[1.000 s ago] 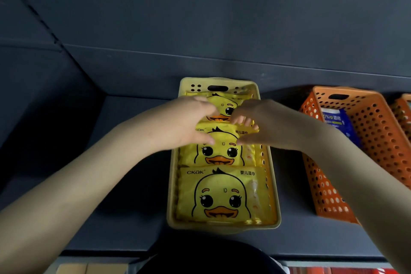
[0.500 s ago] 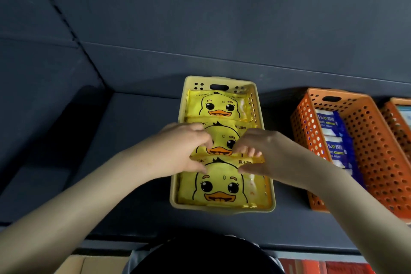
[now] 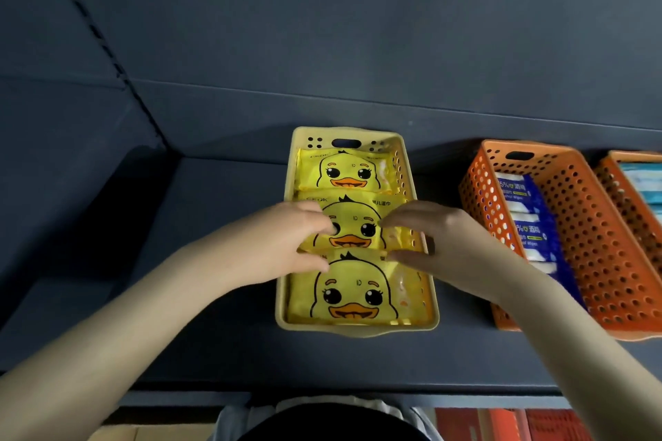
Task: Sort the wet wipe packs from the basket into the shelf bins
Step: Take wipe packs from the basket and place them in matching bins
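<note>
Left hand (image 3: 297, 243) and right hand (image 3: 442, 240) each pinch 1 end of the middle duck pack (image 3: 354, 225), fingers on top, thumb at its near edge. It lies inside the yellow bin (image 3: 358, 330), between the far duck pack (image 3: 344, 174) and the near duck pack (image 3: 354, 294). Right of the yellow bin, apart from it, an orange bin (image 3: 609, 261) holds blue packs (image 3: 526, 225); a second orange bin (image 3: 625, 197) follows. All rest on a dark shelf (image 3: 222, 190).

three yellow packs printed with a duck face lie face up in a row down the yellow bin (image 3: 358, 330) on the shelf (image 3: 215, 351): far pack (image 3: 344, 172), middle pack (image 3: 358, 222), near pack (image 3: 354, 297), edges touching. blue packs (image 3: 530, 225) line the orange bin (image 3: 609, 243) beside it.
</note>
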